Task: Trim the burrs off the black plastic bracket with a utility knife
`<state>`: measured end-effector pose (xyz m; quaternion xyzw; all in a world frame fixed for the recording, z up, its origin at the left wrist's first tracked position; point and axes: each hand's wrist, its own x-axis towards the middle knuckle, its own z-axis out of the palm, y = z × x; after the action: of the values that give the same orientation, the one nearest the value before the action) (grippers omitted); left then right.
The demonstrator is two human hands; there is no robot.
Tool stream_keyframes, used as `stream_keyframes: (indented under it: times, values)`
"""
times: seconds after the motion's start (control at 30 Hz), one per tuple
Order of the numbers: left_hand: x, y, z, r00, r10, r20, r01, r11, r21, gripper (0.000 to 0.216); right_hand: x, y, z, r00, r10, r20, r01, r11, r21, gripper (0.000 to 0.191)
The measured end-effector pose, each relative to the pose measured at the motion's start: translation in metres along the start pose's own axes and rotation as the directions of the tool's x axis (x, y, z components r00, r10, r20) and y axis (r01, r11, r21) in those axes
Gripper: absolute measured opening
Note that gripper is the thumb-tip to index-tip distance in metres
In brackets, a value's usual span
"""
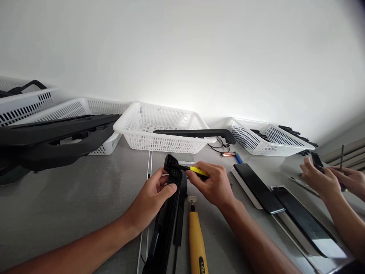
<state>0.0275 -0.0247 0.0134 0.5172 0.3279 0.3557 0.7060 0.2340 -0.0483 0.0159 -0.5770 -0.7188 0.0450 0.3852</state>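
Observation:
My left hand (159,192) is wrapped round the upper part of a long black plastic trim piece (164,232), thumb on its near side. The piece stretches toward me, its ribbed hollow end pointing away. In my right hand (212,182) is a yellow-and-black utility knife (199,172), pinched between thumb and fingers. Its dark front end reaches the hollow end of the trim piece; whether the tip touches is too small to tell. A thin black strip (179,220) lies alongside. Just right of it rests a yellow rotary tool (197,243) with a pale round head.
A white basket (159,142) at the back carries a black handle-like part (194,133) across its rim. Black panels (57,137) overhang another basket on the left. Phones (258,186) lie on the right, near a co-worker's hands (322,175). A blue-handled tool (238,157) lies behind them.

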Motion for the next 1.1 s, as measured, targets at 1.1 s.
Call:
stream_keyframes:
  times: [1.1]
  values:
    - [0.0001, -0.0032, -0.0022, 0.991, -0.093, 0.097, 0.088, 0.995, 0.055, 0.047, -0.0005, 0.0070, 0.0068, 0.997, 0.052, -0.055, -0.054, 0.998, -0.044, 0.037]
